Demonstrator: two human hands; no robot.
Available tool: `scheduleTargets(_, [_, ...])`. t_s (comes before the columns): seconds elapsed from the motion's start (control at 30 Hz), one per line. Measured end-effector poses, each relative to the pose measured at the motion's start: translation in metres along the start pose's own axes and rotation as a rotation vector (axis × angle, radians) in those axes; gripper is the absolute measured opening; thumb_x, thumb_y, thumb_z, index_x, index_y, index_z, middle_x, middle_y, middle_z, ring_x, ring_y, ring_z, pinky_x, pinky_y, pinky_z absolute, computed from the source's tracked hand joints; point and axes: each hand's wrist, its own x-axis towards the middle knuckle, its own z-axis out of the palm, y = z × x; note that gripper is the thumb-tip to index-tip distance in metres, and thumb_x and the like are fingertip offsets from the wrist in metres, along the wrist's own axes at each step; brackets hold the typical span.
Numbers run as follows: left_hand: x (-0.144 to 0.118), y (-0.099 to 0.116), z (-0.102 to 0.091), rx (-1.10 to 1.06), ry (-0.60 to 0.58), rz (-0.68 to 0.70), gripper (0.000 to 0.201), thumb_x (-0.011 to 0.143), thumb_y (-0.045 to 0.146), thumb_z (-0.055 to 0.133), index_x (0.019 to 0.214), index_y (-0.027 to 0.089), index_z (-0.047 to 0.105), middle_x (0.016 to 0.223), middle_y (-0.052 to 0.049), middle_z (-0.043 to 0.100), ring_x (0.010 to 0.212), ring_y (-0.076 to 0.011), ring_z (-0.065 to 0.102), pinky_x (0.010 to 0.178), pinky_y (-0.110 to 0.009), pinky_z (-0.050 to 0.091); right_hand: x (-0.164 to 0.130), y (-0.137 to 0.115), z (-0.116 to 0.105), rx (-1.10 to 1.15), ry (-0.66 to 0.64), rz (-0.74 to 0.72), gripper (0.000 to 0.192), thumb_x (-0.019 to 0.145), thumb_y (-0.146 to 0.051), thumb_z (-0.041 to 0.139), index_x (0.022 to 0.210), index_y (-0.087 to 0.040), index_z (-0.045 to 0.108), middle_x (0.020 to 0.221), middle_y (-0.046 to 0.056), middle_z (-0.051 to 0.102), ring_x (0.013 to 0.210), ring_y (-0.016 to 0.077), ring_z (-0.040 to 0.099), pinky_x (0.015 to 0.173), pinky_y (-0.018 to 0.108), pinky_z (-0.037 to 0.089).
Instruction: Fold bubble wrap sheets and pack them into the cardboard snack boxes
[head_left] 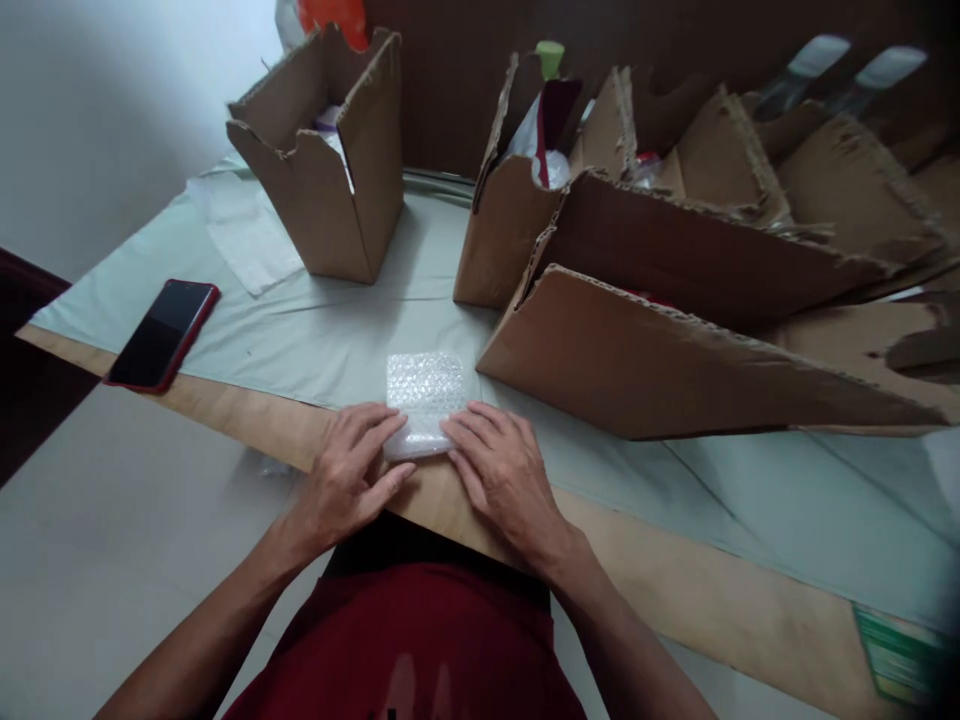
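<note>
A small piece of bubble wrap (423,390) lies on the pale green cloth (315,330) near the table's front edge. My left hand (347,480) rests on the wrap's near left corner, fingers pressing down on it. My right hand (501,470) lies flat against its near right edge, fingertips touching the wrap. The near end of the wrap looks folded or rolled under my fingers, and whether anything lies inside it is hidden.
A red-cased phone (163,334) lies face up at the left. An open cardboard box (328,160) stands behind it. Several more open cardboard boxes (675,330) crowd the right side. The wooden table edge (675,580) runs diagonally below the cloth.
</note>
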Motion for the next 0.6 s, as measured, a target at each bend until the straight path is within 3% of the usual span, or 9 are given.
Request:
scheduleTargets(0.1, [-0.005, 0.007, -0.007, -0.09, -0.03, -0.031, 0.039, 0.097, 0.021, 0.064, 0.136, 0.022, 0.057, 0.113, -0.009, 0.073, 0.106, -0.0243, 0.068, 0.096, -0.043, 0.055, -0.005, -0.001, -0.006, 0.124, -0.041, 0.023, 0.028, 0.102, -0.019, 0.054, 0.124, -0.024, 0.07, 0.11, 0.006, 0.078, 0.108, 0.0252, 0.069, 0.098, 0.047, 0.049])
scheduleTargets(0.17, [-0.002, 0.005, -0.006, -0.095, -0.019, -0.059, 0.038, 0.098, 0.023, 0.062, 0.135, 0.022, 0.058, 0.107, -0.008, 0.075, 0.1, -0.0231, 0.069, 0.091, -0.041, 0.056, -0.007, -0.003, -0.009, 0.139, -0.047, 0.049, 0.031, 0.103, -0.024, 0.053, 0.13, -0.025, 0.067, 0.113, 0.007, 0.078, 0.105, 0.0252, 0.069, 0.094, 0.046, 0.051])
scheduleTargets(0.33, [0.017, -0.015, 0.011, 0.106, 0.084, -0.146, 0.028, 0.099, 0.033, 0.061, 0.123, 0.019, 0.065, 0.096, -0.007, 0.075, 0.087, -0.0237, 0.068, 0.085, -0.042, 0.055, 0.0, -0.011, -0.004, -0.089, 0.023, 0.021, 0.039, 0.099, -0.027, 0.06, 0.137, -0.019, 0.059, 0.144, 0.018, 0.061, 0.131, 0.0338, 0.055, 0.104, 0.052, 0.046])
scheduleTargets(0.47, [0.017, -0.014, 0.011, 0.056, 0.16, -0.244, 0.028, 0.099, 0.035, 0.059, 0.119, 0.017, 0.066, 0.103, -0.01, 0.073, 0.094, -0.0242, 0.069, 0.088, -0.043, 0.057, 0.017, -0.011, 0.006, -0.109, -0.055, -0.035, 0.03, 0.095, -0.018, 0.062, 0.125, -0.017, 0.065, 0.13, 0.015, 0.07, 0.126, 0.0328, 0.058, 0.104, 0.051, 0.044])
scheduleTargets(0.6, [-0.006, 0.008, 0.0, -0.105, 0.208, -0.42, 0.023, 0.098, 0.032, 0.059, 0.116, 0.02, 0.067, 0.105, -0.007, 0.074, 0.096, -0.0205, 0.072, 0.087, -0.036, 0.061, 0.023, -0.003, 0.008, 0.06, 0.062, 0.11, 0.026, 0.097, -0.015, 0.055, 0.119, -0.021, 0.068, 0.115, 0.009, 0.077, 0.112, 0.0275, 0.066, 0.098, 0.046, 0.047])
